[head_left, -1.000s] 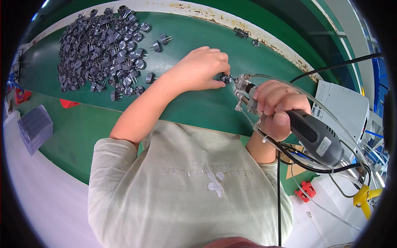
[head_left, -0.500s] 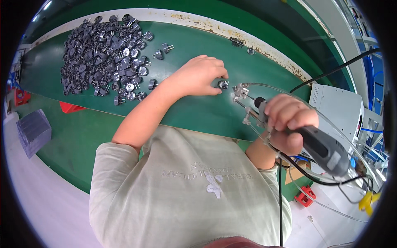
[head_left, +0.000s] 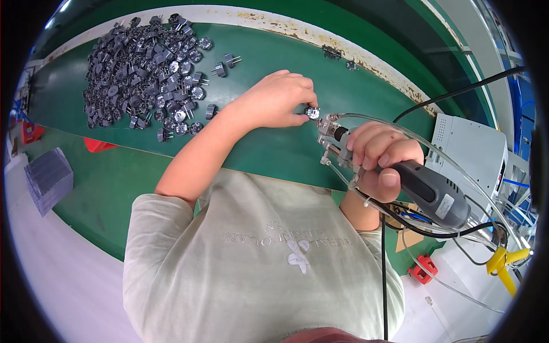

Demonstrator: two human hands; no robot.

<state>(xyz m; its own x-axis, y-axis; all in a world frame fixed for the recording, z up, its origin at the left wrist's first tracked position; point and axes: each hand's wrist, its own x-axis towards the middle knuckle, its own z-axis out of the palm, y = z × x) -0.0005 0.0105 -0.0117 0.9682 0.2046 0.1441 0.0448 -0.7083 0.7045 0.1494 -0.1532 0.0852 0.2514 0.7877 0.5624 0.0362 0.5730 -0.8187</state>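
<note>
My left hand (head_left: 286, 102) reaches over the green worktop, with thumb and forefinger closed on a small dark plug piece (head_left: 313, 113) that has a shiny, pale top face. My right hand (head_left: 384, 154) grips a dark grey electric screwdriver (head_left: 437, 197), its body slanting down to the right. Metal fittings and clear hoses surround the driver's front end (head_left: 330, 127), which is close to the plug piece in my left fingers. Whether the tip touches that piece I cannot tell.
A large heap of dark plug pieces (head_left: 143, 74), many with metal pins, covers the worktop's left part. Two loose plug pieces (head_left: 226, 64) lie beside it. A white machine (head_left: 466, 148) stands at the right. Black cable (head_left: 457, 94) and hoses run near my right arm.
My right hand has brought the screwdriver left and slightly up, nearer the plug piece. My left fingers have closed on that piece, which has shifted slightly right and up.
</note>
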